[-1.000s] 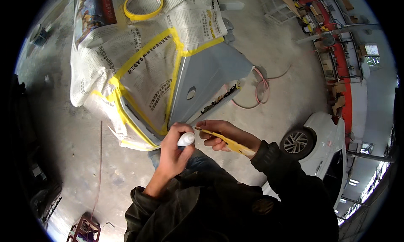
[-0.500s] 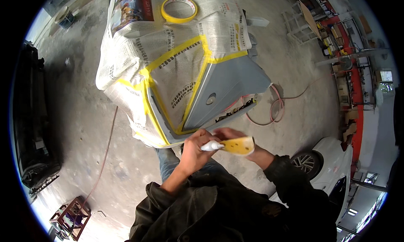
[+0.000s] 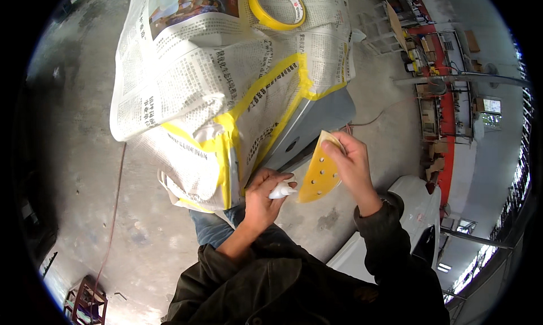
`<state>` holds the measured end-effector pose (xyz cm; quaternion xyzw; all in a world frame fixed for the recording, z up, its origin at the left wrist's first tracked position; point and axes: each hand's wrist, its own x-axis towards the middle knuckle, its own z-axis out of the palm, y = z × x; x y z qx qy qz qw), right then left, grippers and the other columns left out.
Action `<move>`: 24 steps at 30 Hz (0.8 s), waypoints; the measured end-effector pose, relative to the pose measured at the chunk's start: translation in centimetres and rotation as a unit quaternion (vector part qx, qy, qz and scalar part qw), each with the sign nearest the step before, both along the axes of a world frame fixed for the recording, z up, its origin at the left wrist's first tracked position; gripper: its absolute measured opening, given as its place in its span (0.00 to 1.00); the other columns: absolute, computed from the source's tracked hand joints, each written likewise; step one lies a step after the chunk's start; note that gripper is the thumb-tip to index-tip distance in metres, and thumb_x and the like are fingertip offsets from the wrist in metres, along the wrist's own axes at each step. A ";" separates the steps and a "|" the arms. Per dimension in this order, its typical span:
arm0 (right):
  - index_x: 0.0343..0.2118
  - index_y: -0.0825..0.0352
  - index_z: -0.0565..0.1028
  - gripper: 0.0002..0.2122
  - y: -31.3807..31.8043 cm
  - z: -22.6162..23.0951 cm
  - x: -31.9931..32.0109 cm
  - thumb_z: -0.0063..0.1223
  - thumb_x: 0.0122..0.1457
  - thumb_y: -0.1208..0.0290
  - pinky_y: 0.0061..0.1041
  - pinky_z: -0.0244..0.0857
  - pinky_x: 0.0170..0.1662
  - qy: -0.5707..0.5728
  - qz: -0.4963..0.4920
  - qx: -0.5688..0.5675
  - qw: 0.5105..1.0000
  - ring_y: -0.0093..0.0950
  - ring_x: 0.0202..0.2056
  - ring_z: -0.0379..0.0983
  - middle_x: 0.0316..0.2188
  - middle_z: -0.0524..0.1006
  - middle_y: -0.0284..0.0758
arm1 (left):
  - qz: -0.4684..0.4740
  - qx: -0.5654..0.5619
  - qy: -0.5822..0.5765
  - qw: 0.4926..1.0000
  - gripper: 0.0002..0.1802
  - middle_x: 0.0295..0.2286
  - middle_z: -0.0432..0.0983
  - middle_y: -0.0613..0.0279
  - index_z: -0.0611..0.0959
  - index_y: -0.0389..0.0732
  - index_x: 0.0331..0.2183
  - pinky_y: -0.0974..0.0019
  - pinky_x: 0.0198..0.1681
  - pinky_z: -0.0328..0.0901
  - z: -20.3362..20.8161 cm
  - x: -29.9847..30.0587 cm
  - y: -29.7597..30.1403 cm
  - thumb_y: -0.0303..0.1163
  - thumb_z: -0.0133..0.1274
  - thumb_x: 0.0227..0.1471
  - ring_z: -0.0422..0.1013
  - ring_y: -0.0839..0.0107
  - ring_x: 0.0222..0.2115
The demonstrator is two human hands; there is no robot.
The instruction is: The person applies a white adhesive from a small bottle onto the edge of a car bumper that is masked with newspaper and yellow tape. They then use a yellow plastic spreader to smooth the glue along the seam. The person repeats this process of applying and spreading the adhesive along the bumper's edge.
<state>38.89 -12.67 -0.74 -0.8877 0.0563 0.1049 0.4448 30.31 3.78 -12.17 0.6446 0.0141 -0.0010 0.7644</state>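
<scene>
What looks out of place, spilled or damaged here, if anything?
Nothing looks clearly spilled or damaged. One mild oddity: a dark patch on the grey floor, below the yellow perforated sheet in the picture. It stands out from the lighter surface around it, but I can't tell whether it's damp, stain or wear.

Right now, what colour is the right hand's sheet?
The sheet is yellow and perforated, clearest in the head view.

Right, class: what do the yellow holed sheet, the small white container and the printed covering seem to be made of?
Yellow holed sheet: perhaps sandpaper, matte, judging by its punched holes. Small white container: probably plastic, smooth, with a tapered tip. Printed covering: newspaper, mostly matte, creased, with columns of print.
</scene>
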 end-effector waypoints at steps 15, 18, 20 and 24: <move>0.18 0.74 0.71 0.14 5.9 -2.0 5.7 0.60 0.56 0.72 0.23 0.52 0.21 -0.088 -0.012 -0.254 0.963 0.13 0.19 0.55 0.11 0.62 0.28 | -0.100 0.024 -0.036 0.994 0.12 0.55 0.66 0.41 0.85 0.38 0.33 0.52 0.54 0.62 -3.3 -0.6 1.7 0.26 0.67 0.41 0.66 0.45 0.54; 0.15 0.72 0.67 0.15 6.3 -3.0 5.2 0.59 0.52 0.72 0.29 0.53 0.19 -0.125 -0.034 -0.234 0.964 0.21 0.14 0.53 0.10 0.63 0.40 | -0.138 -0.010 -0.006 0.990 0.12 0.54 0.66 0.41 0.84 0.37 0.33 0.52 0.54 0.62 -3.5 -0.8 2.0 0.26 0.67 0.41 0.66 0.45 0.54; 0.16 0.72 0.67 0.14 6.2 -3.3 4.9 0.59 0.52 0.73 0.29 0.52 0.19 -0.125 -0.045 -0.231 0.964 0.20 0.14 0.52 0.10 0.63 0.40 | -0.118 0.022 -0.070 0.990 0.13 0.54 0.66 0.41 0.84 0.36 0.33 0.53 0.54 0.63 -3.9 -0.7 2.0 0.26 0.66 0.41 0.66 0.45 0.53; 0.15 0.72 0.68 0.14 6.1 -4.2 5.1 0.59 0.51 0.74 0.29 0.52 0.18 -0.174 -0.077 -0.236 0.953 0.19 0.14 0.52 0.09 0.63 0.39 | -0.123 0.011 -0.057 0.991 0.13 0.53 0.67 0.41 0.83 0.36 0.34 0.54 0.55 0.62 -3.9 -1.0 1.9 0.23 0.65 0.41 0.65 0.45 0.54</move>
